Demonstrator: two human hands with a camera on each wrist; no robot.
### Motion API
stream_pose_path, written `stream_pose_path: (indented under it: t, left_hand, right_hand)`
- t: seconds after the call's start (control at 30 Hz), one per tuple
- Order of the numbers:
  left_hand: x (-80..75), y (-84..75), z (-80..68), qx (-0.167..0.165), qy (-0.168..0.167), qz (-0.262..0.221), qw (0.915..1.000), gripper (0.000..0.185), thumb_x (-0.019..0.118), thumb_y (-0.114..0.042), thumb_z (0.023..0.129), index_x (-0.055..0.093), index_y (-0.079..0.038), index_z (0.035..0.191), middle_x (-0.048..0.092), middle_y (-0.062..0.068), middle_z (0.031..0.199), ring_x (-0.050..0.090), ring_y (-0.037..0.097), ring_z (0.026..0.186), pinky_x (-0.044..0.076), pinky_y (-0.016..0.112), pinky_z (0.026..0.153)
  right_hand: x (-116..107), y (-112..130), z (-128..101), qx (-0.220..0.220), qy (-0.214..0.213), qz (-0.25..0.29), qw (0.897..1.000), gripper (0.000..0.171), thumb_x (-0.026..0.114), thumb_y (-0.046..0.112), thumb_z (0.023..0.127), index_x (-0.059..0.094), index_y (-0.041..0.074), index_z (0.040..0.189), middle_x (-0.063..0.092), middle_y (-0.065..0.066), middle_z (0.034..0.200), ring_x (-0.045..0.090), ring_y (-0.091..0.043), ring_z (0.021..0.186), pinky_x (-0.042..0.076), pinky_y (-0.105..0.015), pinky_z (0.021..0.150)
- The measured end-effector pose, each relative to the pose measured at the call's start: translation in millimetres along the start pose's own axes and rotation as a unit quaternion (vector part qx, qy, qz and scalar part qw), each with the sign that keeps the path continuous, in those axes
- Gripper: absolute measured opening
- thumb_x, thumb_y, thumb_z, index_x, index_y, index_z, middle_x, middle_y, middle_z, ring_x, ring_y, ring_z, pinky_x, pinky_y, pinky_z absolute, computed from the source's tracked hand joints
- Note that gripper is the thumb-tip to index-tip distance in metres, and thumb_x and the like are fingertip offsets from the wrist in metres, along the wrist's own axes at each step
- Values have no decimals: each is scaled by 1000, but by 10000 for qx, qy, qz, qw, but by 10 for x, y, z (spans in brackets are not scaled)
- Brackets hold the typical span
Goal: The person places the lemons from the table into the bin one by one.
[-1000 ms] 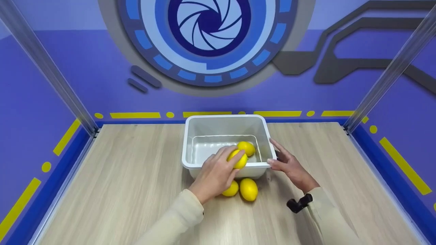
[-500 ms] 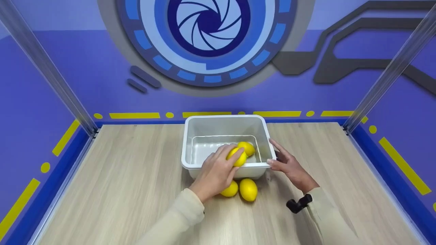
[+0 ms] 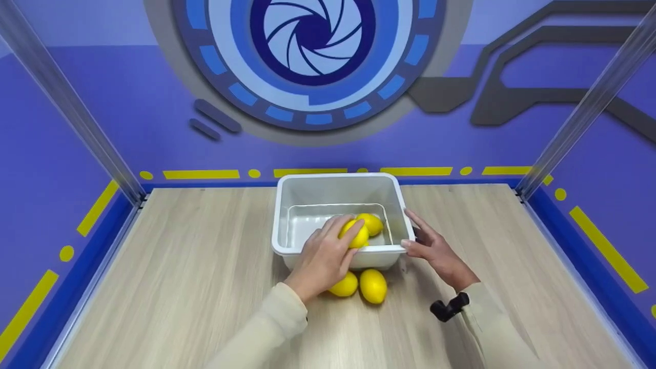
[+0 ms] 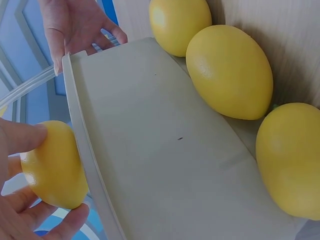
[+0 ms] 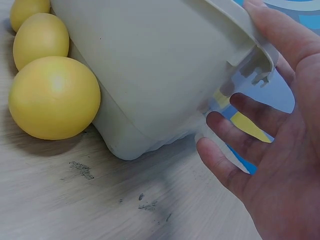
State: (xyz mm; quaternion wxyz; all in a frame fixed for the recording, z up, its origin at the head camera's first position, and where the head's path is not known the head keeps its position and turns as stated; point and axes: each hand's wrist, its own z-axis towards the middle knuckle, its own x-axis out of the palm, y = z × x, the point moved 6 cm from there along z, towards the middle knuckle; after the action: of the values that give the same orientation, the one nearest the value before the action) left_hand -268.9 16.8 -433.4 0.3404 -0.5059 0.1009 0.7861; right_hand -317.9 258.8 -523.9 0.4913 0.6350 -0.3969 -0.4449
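My left hand (image 3: 324, 259) holds a lemon (image 3: 357, 234) between curled fingers and thumb, just inside the front rim of a white plastic bin (image 3: 333, 188). Another lemon (image 3: 371, 224) lies in the bin behind it. With thumb and forefinger, my right hand (image 3: 441, 256) holds the bin's front right corner; in the right wrist view the other fingers hang loosely beside the wall. Along the outer front wall lie three lemons, the largest nearest in the left wrist view (image 4: 292, 160); the head view shows only two, and my left hand covers that spot.
The bin stands on a light wooden table (image 3: 205, 266), near its back edge. Blue and purple printed panels (image 3: 266, 148) enclose the back and sides, with metal posts at the corners. A black strap (image 3: 450, 307) sits at my right wrist.
My left hand has shifted slightly left and lowered with the lemon, bringing it a little farther inside the rim. My right hand stays on the bin's corner.
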Motion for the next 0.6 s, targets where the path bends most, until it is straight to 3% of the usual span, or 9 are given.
stream_pose_path:
  t: [0.3, 0.6]
  left_hand:
    - [16, 23, 21, -31, 1, 43, 10000, 53, 60, -27, 94, 44, -21, 144, 50, 5, 141, 50, 23, 129, 51, 42, 98]
    - [57, 67, 20, -104, -5, 20, 9999, 53, 60, -26, 94, 44, -19, 144, 50, 5, 140, 49, 22, 129, 50, 41, 99]
  right_hand:
    - [1, -6, -2, -54, 44, 113, 9999, 72, 62, 24, 94, 22, 38, 152, 24, -15, 159, 34, -33, 140, 50, -26, 94]
    - [3, -13, -5, 18, -68, -49, 10000, 71, 64, 28, 93, 24, 43, 150, 26, -13, 159, 35, -32, 141, 50, -30, 97]
